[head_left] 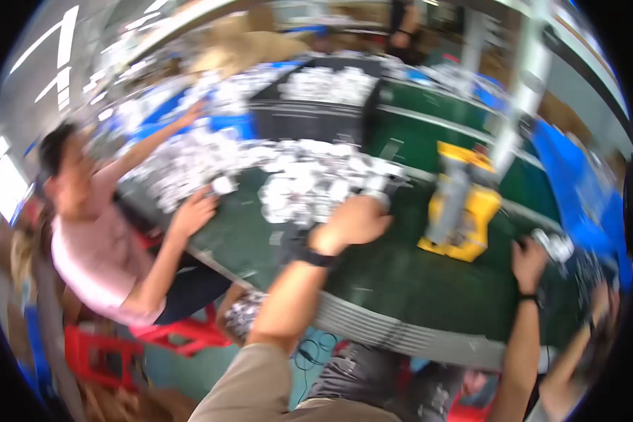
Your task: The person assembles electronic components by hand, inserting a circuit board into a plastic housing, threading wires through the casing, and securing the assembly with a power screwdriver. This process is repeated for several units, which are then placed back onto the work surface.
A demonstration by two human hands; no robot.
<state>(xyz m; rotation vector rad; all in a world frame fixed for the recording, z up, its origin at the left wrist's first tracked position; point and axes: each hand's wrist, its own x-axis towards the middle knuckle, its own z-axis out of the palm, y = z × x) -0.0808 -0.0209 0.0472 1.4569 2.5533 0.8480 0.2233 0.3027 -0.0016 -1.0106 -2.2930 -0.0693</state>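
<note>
A broad heap of small white parts (295, 179) lies on the green work surface in front of me. My left hand (355, 219), with a dark band at the wrist, reaches over the heap's right edge. Its fingers are blurred and partly hidden against the parts. Farther right, my right hand (529, 264) rests low over the surface, beside a small cluster of white pieces (555, 246). Motion blur hides whether its fingers hold anything. Between the two hands stands a yellow holder (478, 214) with a grey roll-like part on its left side.
At left a seated person in a pink top (98, 260) handles white parts. Behind the heap stands a black crate (306, 123) filled with white pieces. A blue sheet (584, 193) hangs at right, above another person's hand (601, 302). A metal post (520, 91) rises behind the holder.
</note>
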